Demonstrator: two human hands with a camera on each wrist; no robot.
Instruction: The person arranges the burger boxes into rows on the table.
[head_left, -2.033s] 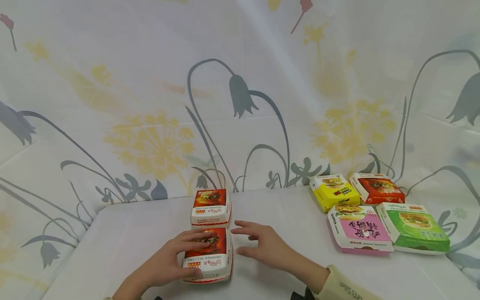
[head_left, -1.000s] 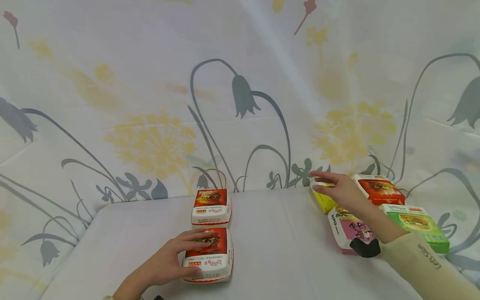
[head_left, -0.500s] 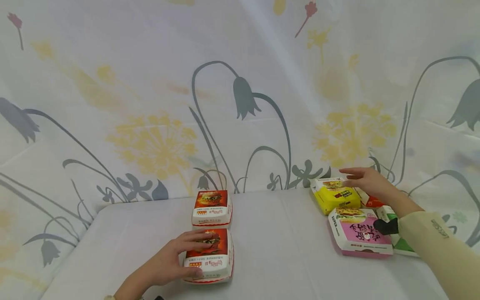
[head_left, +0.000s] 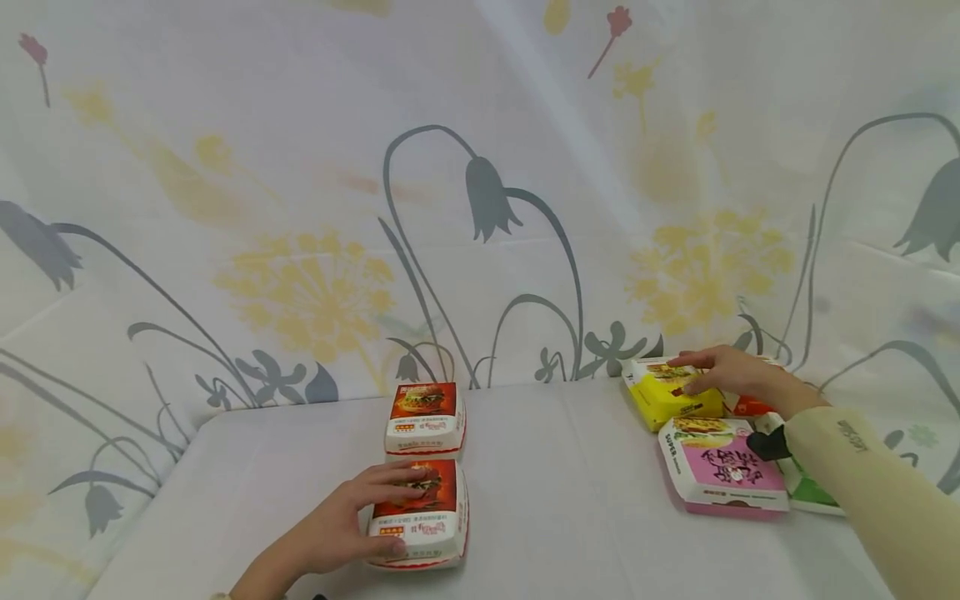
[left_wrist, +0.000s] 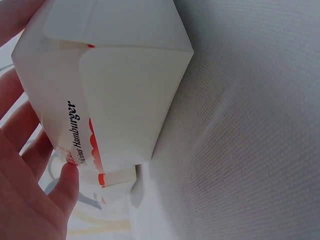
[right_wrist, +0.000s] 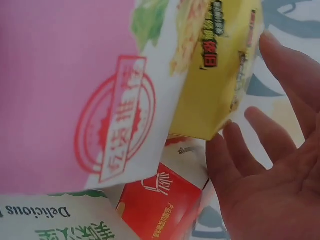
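My left hand (head_left: 356, 517) rests on the near red-and-white hamburger box (head_left: 431, 540), fingers stretched across its top. In the left wrist view, the thumb lies against the printed face of this box (left_wrist: 125, 105). A matching hamburger box (head_left: 427, 423) sits right behind it. At the right, my right hand (head_left: 731, 373) reaches over the yellow burger box (head_left: 663, 407), fingertips at its top. In the right wrist view, the fingers of that hand (right_wrist: 265, 185) are extended beside the yellow box (right_wrist: 200, 100); whether they press on it I cannot tell.
A pink burger box (head_left: 727, 471) stands in front of the yellow one. Behind the right hand and sleeve, a red box (head_left: 750, 407) and a green box (head_left: 813, 493) are partly hidden. A flower-patterned cloth (head_left: 322, 167) hangs behind the white table (head_left: 555, 500).
My right hand left the hamburger boxes, swung right to the group of boxes, and has now lowered onto the yellow box. The left hand stays on the near hamburger box.
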